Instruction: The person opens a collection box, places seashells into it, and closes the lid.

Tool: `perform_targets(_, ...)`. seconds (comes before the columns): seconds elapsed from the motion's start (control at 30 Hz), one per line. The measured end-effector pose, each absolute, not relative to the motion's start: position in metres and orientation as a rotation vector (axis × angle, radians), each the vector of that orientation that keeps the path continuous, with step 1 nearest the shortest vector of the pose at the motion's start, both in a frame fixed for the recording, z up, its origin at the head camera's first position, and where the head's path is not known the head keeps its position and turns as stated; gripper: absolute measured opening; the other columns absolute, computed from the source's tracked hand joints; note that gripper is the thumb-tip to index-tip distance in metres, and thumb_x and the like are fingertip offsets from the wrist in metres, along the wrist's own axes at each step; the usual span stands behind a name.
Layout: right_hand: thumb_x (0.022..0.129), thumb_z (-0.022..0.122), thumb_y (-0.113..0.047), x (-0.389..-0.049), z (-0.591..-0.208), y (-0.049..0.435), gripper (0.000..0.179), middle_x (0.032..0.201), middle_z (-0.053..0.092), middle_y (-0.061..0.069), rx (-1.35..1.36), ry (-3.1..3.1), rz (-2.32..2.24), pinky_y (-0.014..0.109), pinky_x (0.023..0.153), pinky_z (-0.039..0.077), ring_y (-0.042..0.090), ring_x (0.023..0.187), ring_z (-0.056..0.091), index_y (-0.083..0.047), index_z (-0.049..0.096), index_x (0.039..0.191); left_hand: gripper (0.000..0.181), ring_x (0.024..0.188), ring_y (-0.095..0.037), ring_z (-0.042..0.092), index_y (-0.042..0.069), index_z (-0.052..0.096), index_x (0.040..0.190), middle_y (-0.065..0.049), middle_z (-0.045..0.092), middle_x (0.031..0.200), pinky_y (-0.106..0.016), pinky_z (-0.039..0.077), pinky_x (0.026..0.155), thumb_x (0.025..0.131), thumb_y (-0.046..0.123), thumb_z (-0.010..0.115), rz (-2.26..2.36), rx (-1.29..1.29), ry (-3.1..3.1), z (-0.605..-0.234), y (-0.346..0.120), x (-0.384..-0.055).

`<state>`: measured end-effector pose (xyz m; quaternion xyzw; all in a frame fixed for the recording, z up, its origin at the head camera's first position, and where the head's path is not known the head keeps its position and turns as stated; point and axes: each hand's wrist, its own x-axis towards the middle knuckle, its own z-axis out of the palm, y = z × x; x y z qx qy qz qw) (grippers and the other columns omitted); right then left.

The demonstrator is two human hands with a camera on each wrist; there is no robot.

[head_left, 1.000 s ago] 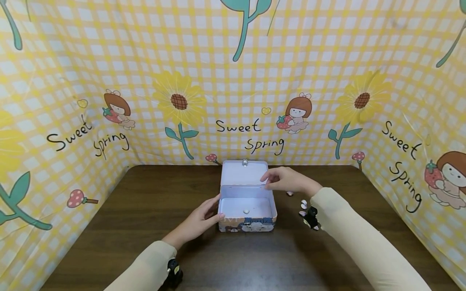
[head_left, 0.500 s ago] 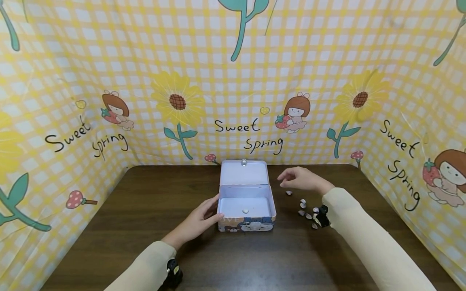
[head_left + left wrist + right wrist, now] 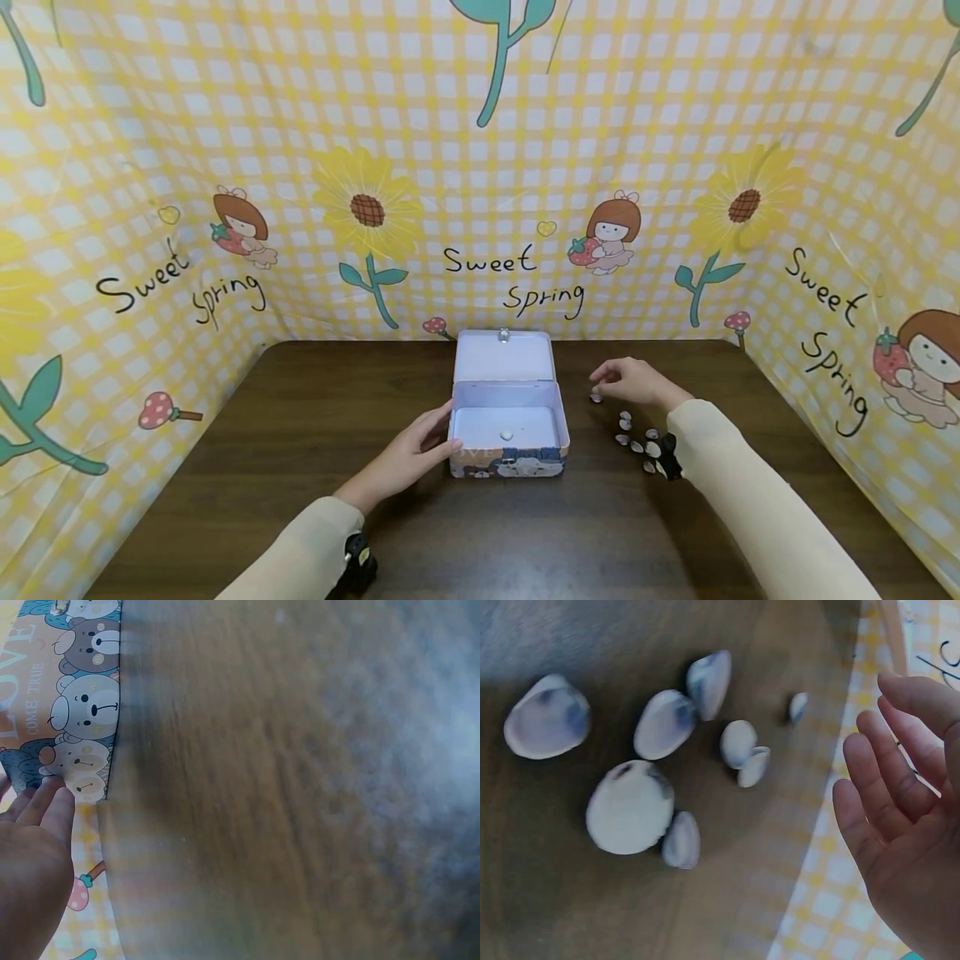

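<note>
A metal lunch-box-style tin [image 3: 507, 463] printed with bears stands on the brown table, its lid [image 3: 502, 357] raised at the back. One pale seashell [image 3: 506, 435] lies on its white inner floor. My left hand [image 3: 408, 454] rests against the tin's left side, thumb at the front corner; the left wrist view has its fingers [image 3: 56, 810] straight along the printed side. To the right of the tin, my right hand [image 3: 637, 382] reaches over a small shell [image 3: 596, 398], fingertips just above it. In the right wrist view its fingers [image 3: 874, 772] are loosely bent and hold nothing.
Several more shells lie right of the tin near the right wrist, among them a large white shell [image 3: 630, 810] and a purple-tinted shell [image 3: 547, 720]. A yellow checked cloth [image 3: 420, 108] hangs around the back and sides of the table [image 3: 322, 375].
My right hand has moved from the tin's right rim out to the right, then down toward the small shell. The shells near the wrist have come into view. The left hand stays in place.
</note>
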<state>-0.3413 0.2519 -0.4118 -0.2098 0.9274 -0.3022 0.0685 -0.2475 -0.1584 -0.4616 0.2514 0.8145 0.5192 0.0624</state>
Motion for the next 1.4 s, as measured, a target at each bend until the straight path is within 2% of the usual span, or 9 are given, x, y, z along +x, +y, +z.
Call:
perform_targets(0.23, 0.093, 0.069, -0.020, -0.337, -0.425, 0.255, 0.030, 0.096, 0.069, 0.007, -0.601, 2.797, -0.944, 0.040, 0.076, 0.052, 0.020, 0.085, 0.063, 0.003, 0.069, 0.113, 0.072, 0.139, -0.042, 0.038, 0.007, 0.025, 0.159, -0.024, 0.029, 0.157, -0.054, 0.035, 0.109, 0.102, 0.026, 0.063, 1.563, 0.759, 2.466, -0.462, -0.158, -0.248)
perform_targets(0.4, 0.095, 0.068, -0.017, -0.337, -0.437, 0.250, 0.031, 0.104, 0.067, 0.011, -0.462, 2.758, -0.971, 0.043, 0.082, 0.051, 0.025, 0.093, 0.062, 0.003, 0.066, 0.118, 0.071, 0.140, -0.041, 0.037, 0.008, 0.025, 0.159, -0.023, 0.027, 0.158, -0.053, 0.035, 0.109, 0.102, 0.026, 0.063, 1.565, 0.747, 2.462, -0.463, -0.159, -0.247)
perform_targets(0.63, 0.095, 0.070, -0.016, -0.337, -0.447, 0.246, 0.032, 0.110, 0.065, 0.016, -0.419, 2.789, -0.973, 0.047, 0.086, 0.050, 0.031, 0.102, 0.061, 0.003, 0.065, 0.120, 0.071, 0.141, -0.040, 0.036, 0.008, 0.025, 0.159, -0.022, 0.027, 0.158, -0.052, 0.034, 0.110, 0.102, 0.026, 0.062, 1.560, 0.749, 2.460, -0.462, -0.159, -0.246)
perform_targets(1.1, 0.092, 0.073, -0.019, -0.339, -0.456, 0.246, 0.031, 0.101, 0.061, 0.011, -0.297, 2.784, -1.048, 0.043, 0.081, 0.048, 0.025, 0.091, 0.056, 0.001, 0.066, 0.114, 0.071, 0.140, -0.042, 0.037, 0.008, 0.025, 0.160, -0.023, 0.027, 0.158, -0.053, 0.034, 0.110, 0.102, 0.026, 0.063, 1.569, 0.748, 2.458, -0.463, -0.160, -0.246)
perform_targets(1.4, 0.093, 0.072, -0.018, -0.341, -0.459, 0.245, 0.025, 0.094, 0.061, 0.007, -0.277, 2.781, -1.079, 0.035, 0.075, 0.046, 0.020, 0.084, 0.055, 0.000, 0.067, 0.109, 0.071, 0.139, -0.041, 0.038, 0.009, 0.025, 0.160, -0.024, 0.030, 0.156, -0.054, 0.033, 0.110, 0.101, 0.026, 0.063, 1.580, 0.744, 2.458, -0.464, -0.159, -0.248)
